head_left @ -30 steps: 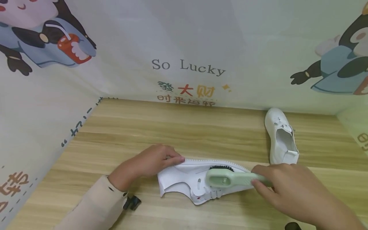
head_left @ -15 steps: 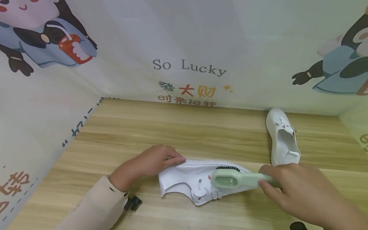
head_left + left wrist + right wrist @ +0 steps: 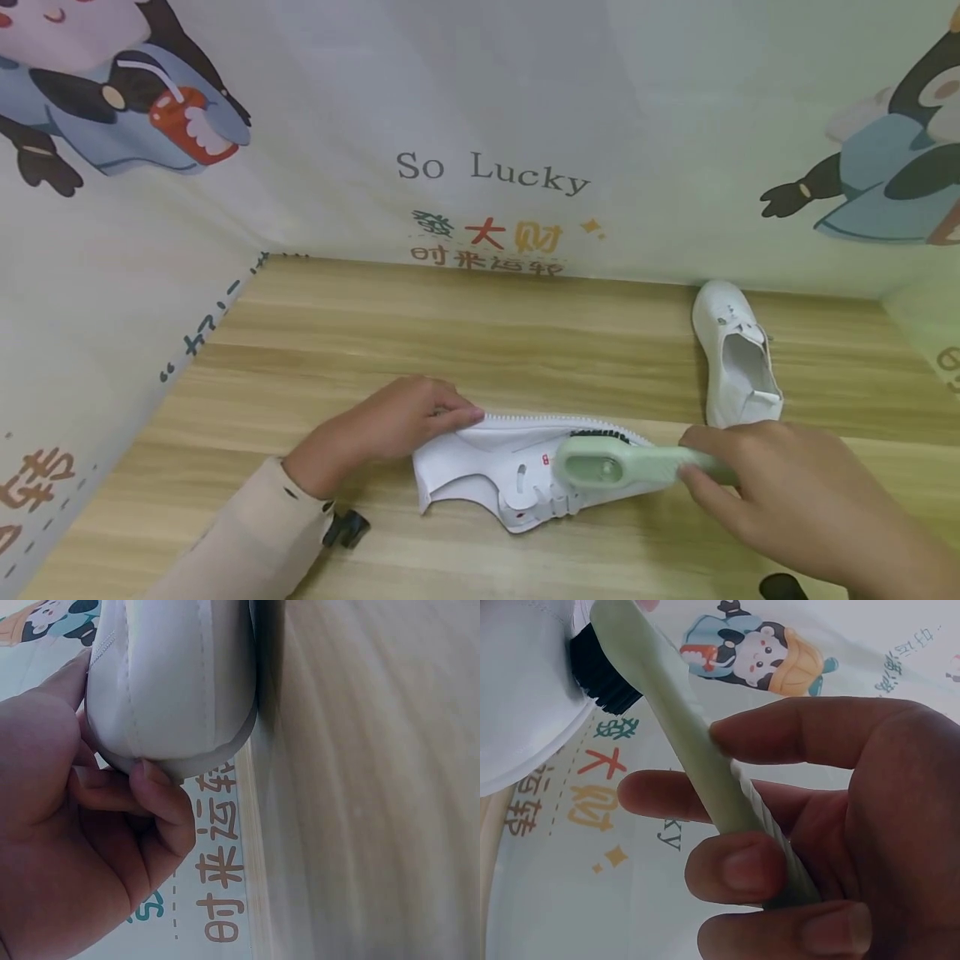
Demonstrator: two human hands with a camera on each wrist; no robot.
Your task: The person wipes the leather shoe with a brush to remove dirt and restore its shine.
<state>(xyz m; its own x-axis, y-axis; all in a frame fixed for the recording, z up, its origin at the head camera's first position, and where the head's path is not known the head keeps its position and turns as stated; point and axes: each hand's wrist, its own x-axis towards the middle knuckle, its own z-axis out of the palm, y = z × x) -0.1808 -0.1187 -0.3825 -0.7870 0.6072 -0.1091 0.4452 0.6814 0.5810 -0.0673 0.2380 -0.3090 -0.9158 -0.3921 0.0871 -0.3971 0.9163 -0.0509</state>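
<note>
A white shoe (image 3: 480, 467) lies on its side on the wooden surface, sole edge toward the wall and heel to the left. My left hand (image 3: 405, 421) grips it at the heel; in the left wrist view, curled fingers (image 3: 161, 791) hold the heel's sole edge (image 3: 187, 765). My right hand (image 3: 787, 492) holds a pale green brush (image 3: 600, 463) by its handle, fingers wrapped round it in the right wrist view. The brush's dark bristles (image 3: 604, 675) touch the shoe's side near the toe.
A second white shoe (image 3: 738, 358) stands upright at the back right, toe toward the wall. A printed white sheet (image 3: 487, 100) forms the walls behind and at both sides of the wooden surface (image 3: 360, 333).
The right hand and brush have shifted slightly right along the shoe toward its toe, uncovering a small red mark on its side. The left hand and both shoes stay in place.
</note>
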